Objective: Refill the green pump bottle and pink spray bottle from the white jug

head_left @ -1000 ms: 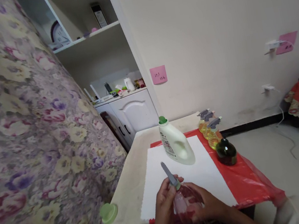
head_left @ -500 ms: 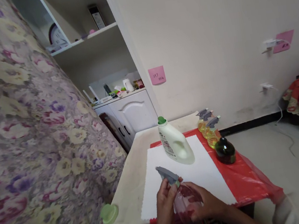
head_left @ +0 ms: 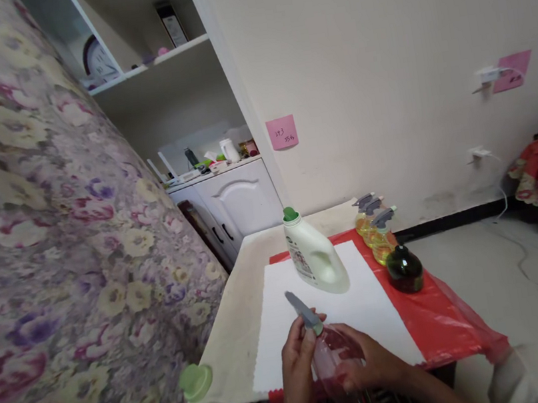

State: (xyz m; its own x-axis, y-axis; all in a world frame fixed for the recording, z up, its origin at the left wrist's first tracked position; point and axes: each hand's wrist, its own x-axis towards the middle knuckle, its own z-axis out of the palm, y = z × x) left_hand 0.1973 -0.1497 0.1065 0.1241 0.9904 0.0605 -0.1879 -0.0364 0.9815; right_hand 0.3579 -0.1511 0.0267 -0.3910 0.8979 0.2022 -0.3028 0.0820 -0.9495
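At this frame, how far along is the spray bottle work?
Looks done: three yellow spray bottles stand capped on the red sheet. In hand: the right hand holds a clear bottle while the left hand grips its grey sprayer head. Left: whether the head is seated can't be told; the detergent jug's green cap lies off.

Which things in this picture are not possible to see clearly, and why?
Head view only:
- Clear spray bottle: its lower part is covered by the left hand and right hand.
- Pink note: its writing is too small.
- White jug: its label text is too small.
- Forearms: cut off by the bottom edge.
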